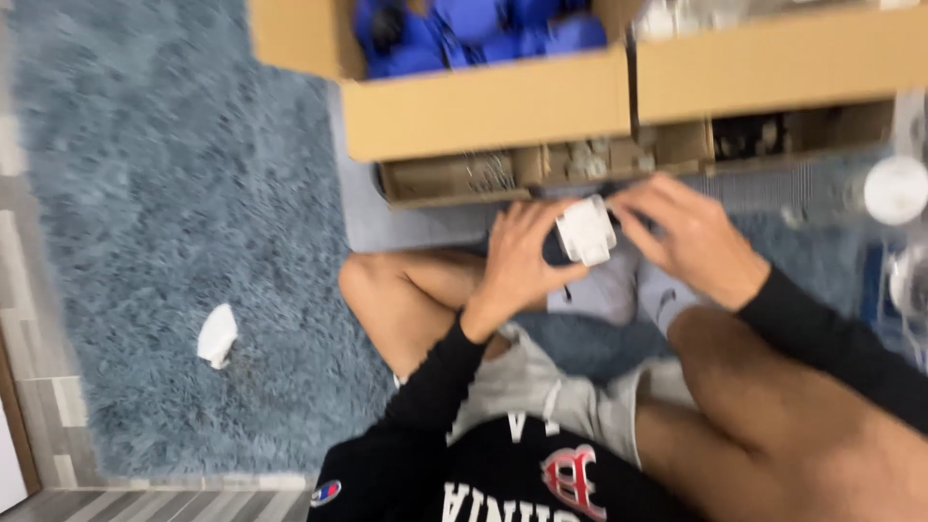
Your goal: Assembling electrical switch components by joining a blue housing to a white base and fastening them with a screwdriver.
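White block: we are holding the small white block [587, 232] over our crossed legs, at about 12 o'clock from our body.
Left hand: our left hand [520, 259] is gripping it from 8 o'clock, fingers curled round.
Right hand: our right hand [688, 235] is touching it from 3 o'clock, fingers bent; the blur is hiding the grip.
Long axis: running roughly 11 to 5 o'clock.
Nearer hand: both are on it, the left more fully.
Beyond: cardboard boxes [488, 106] are sitting at 12 o'clock on the blue rug [174, 193].

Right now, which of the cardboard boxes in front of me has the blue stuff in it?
The left large cardboard box, at the top of the view. It holds blue items, while the large box to its right shows pale contents, and the low tray beneath holds small parts.
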